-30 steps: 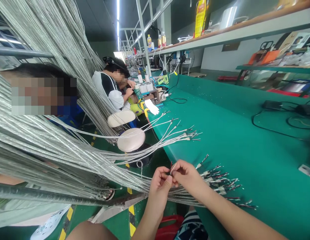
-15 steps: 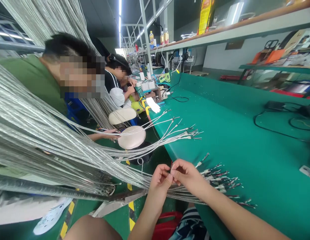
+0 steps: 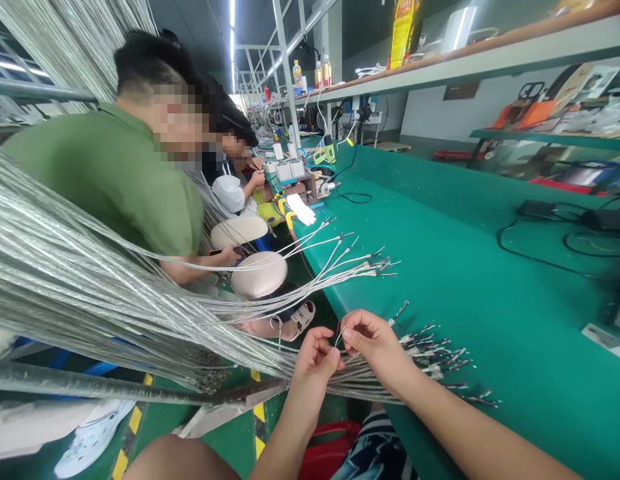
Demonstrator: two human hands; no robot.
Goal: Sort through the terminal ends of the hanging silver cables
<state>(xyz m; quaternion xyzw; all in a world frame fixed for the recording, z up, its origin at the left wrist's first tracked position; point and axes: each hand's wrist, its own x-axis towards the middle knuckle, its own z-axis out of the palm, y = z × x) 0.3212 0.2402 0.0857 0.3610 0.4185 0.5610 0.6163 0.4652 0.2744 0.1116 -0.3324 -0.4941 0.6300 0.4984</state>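
1. At the far left, a white clog (image 3: pixel 93 433) shows below a metal pole (image 3: pixel 90 385).
2. Silvery cables (image 3: pixel 155 293) stretch in a thick bundle from the left edge towards the workbench, passing in front of a person in a green shirt (image 3: pixel 135 173), who leans forward.
3. Two pale stool seats (image 3: pixel 259 275) are near that person's outstretched hand; beyond sits another person in black and white (image 3: pixel 229 187), both hands raised together at the bench.
4. A white glove (image 3: pixel 301 209) lies on the bench's near edge, beside some small equipment (image 3: pixel 296 175).
5. The left hand (image 3: pixel 316 357) is nearly closed, fingers curled and thumb brought towards them, at the lower end of thin wires (image 3: pixel 339 337); its exact grip is too small to tell.
6. The thin wires, one white and one reddish, show between the two hands, above the bundle.
7. The right hand (image 3: pixel 366 333) is mostly closed, its thumb and forefinger pinched at the white wire, its wrist over the cables.
8. Cable ends (image 3: pixel 433 353) fan out over the green workbench (image 3: pixel 470 287), with dark, red and white tips; a smaller group lies farther up.
9. At the right, black adapters (image 3: pixel 537 209) and their cords rest on the bench.
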